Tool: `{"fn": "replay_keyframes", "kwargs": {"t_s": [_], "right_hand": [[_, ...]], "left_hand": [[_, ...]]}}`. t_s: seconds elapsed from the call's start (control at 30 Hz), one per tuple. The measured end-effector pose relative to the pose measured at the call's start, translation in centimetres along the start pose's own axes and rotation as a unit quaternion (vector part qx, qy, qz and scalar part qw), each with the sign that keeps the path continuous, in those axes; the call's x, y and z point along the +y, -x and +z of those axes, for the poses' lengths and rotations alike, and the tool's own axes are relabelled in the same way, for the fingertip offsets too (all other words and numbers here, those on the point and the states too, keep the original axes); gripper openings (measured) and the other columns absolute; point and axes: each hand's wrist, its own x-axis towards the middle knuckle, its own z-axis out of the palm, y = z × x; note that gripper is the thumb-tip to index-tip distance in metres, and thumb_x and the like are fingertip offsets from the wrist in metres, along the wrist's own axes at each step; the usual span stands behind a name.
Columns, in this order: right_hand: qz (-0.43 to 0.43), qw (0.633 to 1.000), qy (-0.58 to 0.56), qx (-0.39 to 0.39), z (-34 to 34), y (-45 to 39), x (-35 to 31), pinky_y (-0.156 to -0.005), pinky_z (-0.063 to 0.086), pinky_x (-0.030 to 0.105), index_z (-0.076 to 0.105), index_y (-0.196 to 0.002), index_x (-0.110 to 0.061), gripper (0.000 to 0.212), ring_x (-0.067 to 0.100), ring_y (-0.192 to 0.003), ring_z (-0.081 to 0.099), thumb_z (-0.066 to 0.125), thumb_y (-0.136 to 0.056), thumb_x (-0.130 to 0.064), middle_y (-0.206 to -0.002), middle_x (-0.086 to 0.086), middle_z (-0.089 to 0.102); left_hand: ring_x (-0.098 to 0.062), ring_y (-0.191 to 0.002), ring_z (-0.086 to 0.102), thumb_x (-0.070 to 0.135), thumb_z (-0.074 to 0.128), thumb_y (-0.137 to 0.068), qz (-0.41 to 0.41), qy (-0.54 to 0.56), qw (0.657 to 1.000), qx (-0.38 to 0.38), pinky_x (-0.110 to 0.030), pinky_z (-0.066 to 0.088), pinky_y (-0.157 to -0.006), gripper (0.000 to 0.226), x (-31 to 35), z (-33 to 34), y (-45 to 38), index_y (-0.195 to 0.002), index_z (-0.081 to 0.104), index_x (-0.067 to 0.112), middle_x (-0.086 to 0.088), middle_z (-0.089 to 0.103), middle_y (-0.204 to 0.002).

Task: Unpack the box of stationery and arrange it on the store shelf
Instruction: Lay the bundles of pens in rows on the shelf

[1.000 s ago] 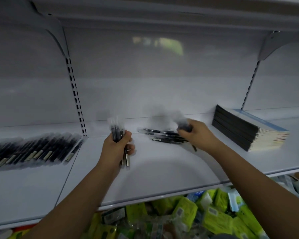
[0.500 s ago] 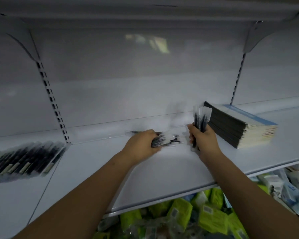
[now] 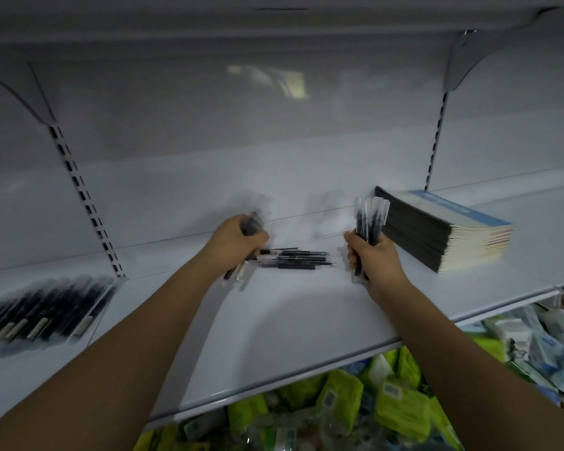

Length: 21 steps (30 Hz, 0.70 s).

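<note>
The pens in the right hand [image 3: 373,257] stand upright as a bundle [image 3: 370,222], each one in a thin clear sleeve whose tops fan out above the fist. They look light and stiff, but the glossy wrappers are probably slippery against one another, so a loose hold would likely let single pens slide out of the middle. The right grip is pressed together around the lower half of the bundle, which seems the sensible place: near the middle, where the barrels are thickest and the sleeves are backed by something solid, not at the floppy empty tops.

The left hand [image 3: 238,242] is also closed on a smaller clutch of pens [image 3: 253,224]; that one is blurred, so how many it holds cannot be told. A few ends poke out below the fist.

Between the two hands a loose pile of pens [image 3: 295,258] lies flat on the white shelf [image 3: 290,327], barrels roughly parallel and pointing right. Being round, they would probably roll if nudged.

Just beside the right hand sits a stack of notebooks [image 3: 443,232], dark spines facing left. Far to the left, a laid-out row of pens [image 3: 43,314] rests on the neighbouring shelf section. Green packets [image 3: 339,402] fill the level below
</note>
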Motion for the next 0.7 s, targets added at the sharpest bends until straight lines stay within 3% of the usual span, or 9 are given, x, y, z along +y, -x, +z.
{"fn": "replay_keyframes", "kwargs": {"t_s": [0.07,0.17,0.23,0.33,0.43,0.57,0.63,0.7], "right_hand": [[-0.006,1.000,0.010,0.000,0.0,0.0,0.0,-0.057,0.040,0.036,0.056,-0.083,-0.012,0.011,0.017,-0.049,0.045,0.064,-0.091,-0.013,-0.053,0.000,0.052],[-0.020,0.999,0.040,-0.009,0.2,0.1,0.0,-0.058,0.040,0.037,0.054,-0.081,-0.012,0.014,0.017,-0.048,0.045,0.064,-0.090,-0.015,-0.052,0.000,0.051],[-0.027,0.998,0.056,-0.014,0.4,0.2,0.0,-0.058,0.040,0.037,0.054,-0.082,-0.012,0.015,0.018,-0.049,0.044,0.065,-0.090,-0.016,-0.052,0.002,0.050],[-0.023,0.998,0.060,-0.013,0.4,0.2,0.2,-0.060,0.040,0.039,0.054,-0.084,-0.012,0.014,0.020,-0.050,0.045,0.065,-0.090,-0.018,-0.054,0.005,0.050],[-0.018,0.998,0.058,-0.010,0.4,0.1,0.3,-0.061,0.040,0.039,0.054,-0.084,-0.013,0.014,0.020,-0.050,0.044,0.066,-0.089,-0.018,-0.054,0.006,0.050],[-0.020,0.998,0.059,-0.009,0.4,0.1,0.3,-0.060,0.040,0.038,0.054,-0.083,-0.012,0.014,0.020,-0.049,0.044,0.066,-0.088,-0.016,-0.054,0.007,0.050],[-0.019,0.998,0.058,-0.007,0.5,0.1,0.2,-0.060,0.040,0.038,0.053,-0.082,-0.013,0.014,0.020,-0.049,0.043,0.066,-0.088,-0.016,-0.054,0.006,0.049],[-0.019,0.998,0.061,-0.006,0.5,0.2,0.1,-0.059,0.040,0.038,0.054,-0.082,-0.013,0.014,0.019,-0.048,0.043,0.066,-0.089,-0.015,-0.053,0.005,0.050]], "left_hand": [[-0.005,-0.043,0.053,0.015,0.065,-0.091,-0.060,0.077,0.994,0.050,-0.019,0.045,-0.051,0.016,-0.6,-0.7,0.1,-0.076,0.060,0.012,0.002,0.062,-0.055],[-0.014,-0.044,0.056,0.008,0.066,-0.091,-0.160,0.212,0.962,0.061,-0.024,0.050,-0.046,0.013,-1.8,-0.9,0.6,-0.080,0.064,0.000,-0.008,0.065,-0.059],[-0.016,-0.041,0.055,0.001,0.064,-0.091,-0.186,0.244,0.949,0.076,-0.023,0.049,-0.043,0.011,-2.6,-0.3,0.8,-0.081,0.063,-0.004,-0.013,0.063,-0.060],[-0.014,-0.039,0.049,-0.002,0.072,-0.084,-0.161,0.176,0.968,0.075,-0.021,0.045,-0.041,0.009,-3.4,0.9,0.6,-0.079,0.065,0.002,-0.012,0.057,-0.058],[-0.011,-0.046,0.055,0.012,0.082,-0.077,-0.101,0.047,0.993,0.027,-0.020,0.046,-0.049,0.012,-3.6,1.5,0.1,-0.083,0.071,0.009,-0.006,0.064,-0.063],[-0.016,-0.066,0.060,0.029,0.077,-0.080,-0.042,-0.150,0.988,0.008,-0.027,0.046,-0.064,0.014,-3.9,1.6,-0.3,-0.077,0.070,0.017,0.000,0.065,-0.069],[-0.015,-0.064,0.061,0.027,0.078,-0.080,-0.034,-0.128,0.991,0.011,-0.028,0.047,-0.064,0.015,-3.9,1.5,-0.3,-0.075,0.070,0.016,0.000,0.065,-0.067],[-0.006,-0.051,0.059,0.021,0.080,-0.081,-0.040,-0.018,0.999,0.016,-0.023,0.046,-0.054,0.014,-3.3,1.0,-0.1,-0.077,0.070,0.013,0.006,0.063,-0.058]]}}
